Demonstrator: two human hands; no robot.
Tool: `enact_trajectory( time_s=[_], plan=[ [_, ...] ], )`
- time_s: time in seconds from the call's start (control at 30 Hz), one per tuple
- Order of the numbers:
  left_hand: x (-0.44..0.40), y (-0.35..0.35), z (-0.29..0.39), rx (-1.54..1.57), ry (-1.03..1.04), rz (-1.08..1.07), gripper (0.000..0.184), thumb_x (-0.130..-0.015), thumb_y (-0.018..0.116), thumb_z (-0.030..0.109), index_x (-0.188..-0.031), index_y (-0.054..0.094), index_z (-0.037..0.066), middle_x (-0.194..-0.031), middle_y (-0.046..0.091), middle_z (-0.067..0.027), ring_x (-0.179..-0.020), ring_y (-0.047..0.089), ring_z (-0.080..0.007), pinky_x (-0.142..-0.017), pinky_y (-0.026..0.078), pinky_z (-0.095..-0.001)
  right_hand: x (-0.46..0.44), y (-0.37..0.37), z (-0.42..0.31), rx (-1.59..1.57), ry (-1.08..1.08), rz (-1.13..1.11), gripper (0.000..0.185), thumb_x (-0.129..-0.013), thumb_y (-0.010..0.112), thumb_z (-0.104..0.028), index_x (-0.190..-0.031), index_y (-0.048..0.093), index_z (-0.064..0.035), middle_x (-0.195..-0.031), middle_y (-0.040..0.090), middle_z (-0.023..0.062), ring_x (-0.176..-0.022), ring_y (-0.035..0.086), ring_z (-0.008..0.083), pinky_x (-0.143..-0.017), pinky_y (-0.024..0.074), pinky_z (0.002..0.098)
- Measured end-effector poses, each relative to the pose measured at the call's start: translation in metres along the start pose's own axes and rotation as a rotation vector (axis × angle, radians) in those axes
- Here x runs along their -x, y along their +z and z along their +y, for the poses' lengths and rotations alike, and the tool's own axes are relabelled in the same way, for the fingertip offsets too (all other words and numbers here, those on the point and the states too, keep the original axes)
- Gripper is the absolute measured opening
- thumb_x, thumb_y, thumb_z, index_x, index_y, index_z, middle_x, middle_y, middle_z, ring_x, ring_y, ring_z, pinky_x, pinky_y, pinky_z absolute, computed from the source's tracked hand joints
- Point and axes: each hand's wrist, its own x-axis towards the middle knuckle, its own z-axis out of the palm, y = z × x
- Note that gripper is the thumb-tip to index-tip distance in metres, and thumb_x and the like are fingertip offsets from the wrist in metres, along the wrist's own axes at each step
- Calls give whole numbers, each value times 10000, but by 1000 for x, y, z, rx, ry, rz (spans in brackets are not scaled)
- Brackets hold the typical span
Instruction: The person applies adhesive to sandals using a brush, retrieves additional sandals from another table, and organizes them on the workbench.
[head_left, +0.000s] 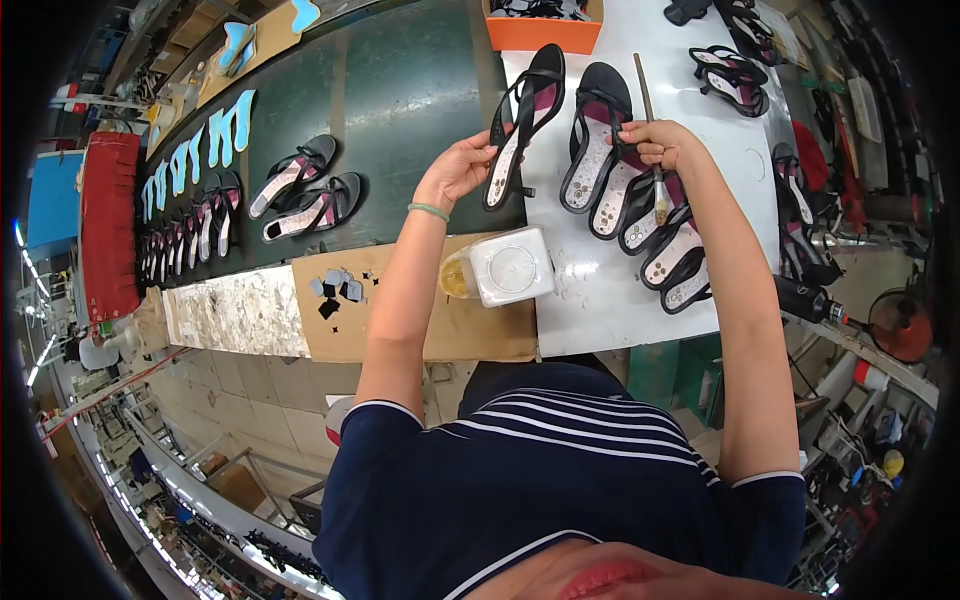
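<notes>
My left hand (462, 165) is closed on the edge of a black heeled sandal (512, 150), held tilted over the seam between the green belt and the white table. My right hand (658, 145) grips a long-handled brush (645, 95), its bristles pointing down toward me. The thumb and forefinger of that hand also touch the strap of a second black sandal (583, 185); I cannot tell whether they pinch it. Below the right hand, several sandals (665, 262) overlap in a slanting row, with printed insoles facing up. A square white container (512, 268) stands near the table's front edge.
A pair of sandals (305, 190) and a row of more sandals (205, 215) lie on the green belt (410, 100). Small dark patches (340, 288) are scattered on the cardboard (420, 335). An orange box (545, 38) stands at the back; more sandals (730, 78) lie at right.
</notes>
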Motion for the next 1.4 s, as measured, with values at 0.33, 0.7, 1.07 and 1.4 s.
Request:
enact_trajectory(
  time_s=[0.33, 0.7, 1.07, 1.4],
  plan=[
    [-28, -9, -3, -232, 79, 302, 355, -904, 375, -86, -1238, 497, -79, -1150, 584, -148, -1012, 595, -218, -892, 500, -335, 2, -1, 7, -100, -37, -57, 229, -885, 526, 32, -1097, 452, -10, -1111, 633, 175, -378, 262, 10, -332, 247, 181],
    [-65, 0, -16, -378, 165, 491, 399, -902, 380, -81, -1293, 455, -61, -1103, 606, -147, -908, 629, -205, -769, 533, -330, -5, -2, 3, 3, -53, 42, 141, -888, 551, -20, -1011, 484, -28, -1069, 654, 121, -364, 245, 16, -333, 232, 187],
    [-104, -12, -35, -679, 166, 441, 442, -899, 489, 31, -1337, 435, 6, -1101, 593, -133, -873, 590, -213, -780, 482, -329, 41, -40, -8, 502, -71, 557, 141, -775, 629, -26, -887, 600, 53, -697, 621, 184, -369, 332, 77, -324, 222, 260],
    [-107, 131, -100, -1662, 531, -61, 201, -792, 586, 26, -970, 664, -22, -900, 664, -188, -787, 650, -324, -709, 519, -389, 81, -73, 93, 298, 28, 697, 93, -722, 657, 39, -696, 575, 77, -582, 560, 170, -351, 340, 100, -336, 237, 279]
  ],
)
